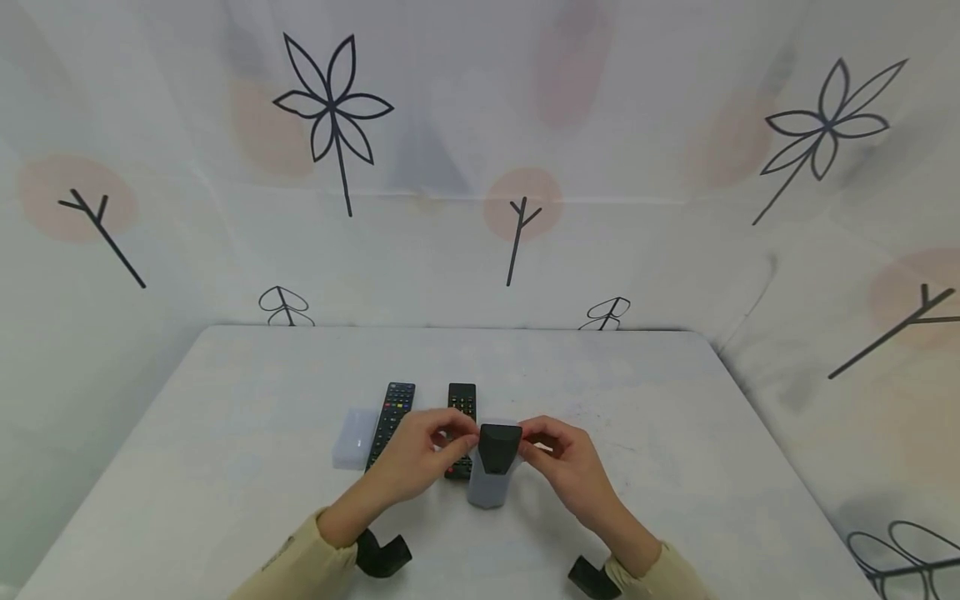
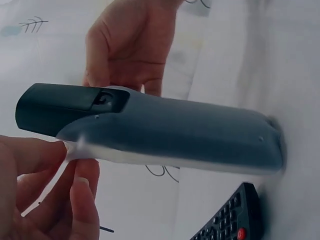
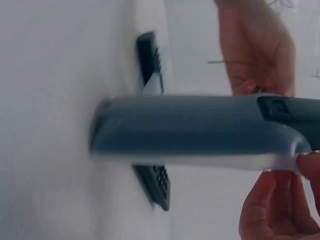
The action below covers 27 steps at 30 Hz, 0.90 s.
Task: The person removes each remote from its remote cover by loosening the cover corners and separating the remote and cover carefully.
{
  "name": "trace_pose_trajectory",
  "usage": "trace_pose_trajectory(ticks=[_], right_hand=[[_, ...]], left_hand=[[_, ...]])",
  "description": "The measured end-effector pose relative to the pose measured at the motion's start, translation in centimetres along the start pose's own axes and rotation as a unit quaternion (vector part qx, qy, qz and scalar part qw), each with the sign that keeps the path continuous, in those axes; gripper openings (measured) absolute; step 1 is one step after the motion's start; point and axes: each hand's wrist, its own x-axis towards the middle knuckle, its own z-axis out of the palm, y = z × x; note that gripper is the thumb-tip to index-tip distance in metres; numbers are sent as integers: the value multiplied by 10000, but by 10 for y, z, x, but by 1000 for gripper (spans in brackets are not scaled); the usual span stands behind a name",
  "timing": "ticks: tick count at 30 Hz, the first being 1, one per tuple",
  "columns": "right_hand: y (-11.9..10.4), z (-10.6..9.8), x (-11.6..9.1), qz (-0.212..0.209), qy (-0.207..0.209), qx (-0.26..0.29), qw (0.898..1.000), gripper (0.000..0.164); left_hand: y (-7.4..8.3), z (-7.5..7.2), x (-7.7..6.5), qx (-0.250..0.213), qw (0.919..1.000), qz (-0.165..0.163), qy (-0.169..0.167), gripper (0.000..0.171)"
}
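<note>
A black remote control (image 1: 500, 446) stands partly inside a translucent remote cover (image 1: 489, 493), its bare end sticking out of the cover's opening. My left hand (image 1: 423, 450) pinches the cover's open edge on the left with thumb and fingertips. On the opposite side, my right hand (image 1: 566, 467) pinches that edge too. In the left wrist view, the remote's back and its small battery-door latch (image 2: 104, 100) show above the cover. The cover's closed end (image 3: 100, 127) is down by the table in the right wrist view.
Two more black remotes lie on the white table (image 1: 262, 467): one remote (image 1: 393, 412) beyond my left hand, another remote (image 1: 462, 400) just behind the cover. Left of them lies another translucent cover (image 1: 354, 437). A patterned cloth (image 1: 450, 250) hangs behind the table.
</note>
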Motion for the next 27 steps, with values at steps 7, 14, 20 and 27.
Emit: trace_pose_trajectory(ticks=[7, 14, 20, 27], right_hand=[[-9, 5, -5, 450, 174, 147, 9987, 19], [-13, 7, -8, 406, 146, -96, 9990, 28], [-11, 7, -7, 297, 180, -187, 9992, 30], [-6, 6, -4, 199, 189, -340, 9990, 28]], left_hand=[[4, -4, -2, -702, 9948, -704, -224, 10], [4, -3, -4, -651, 9950, -762, -38, 10], [5, 0, -5, -234, 9971, -700, 196, 8], [6, 3, -7, -12, 9982, -473, 364, 14]])
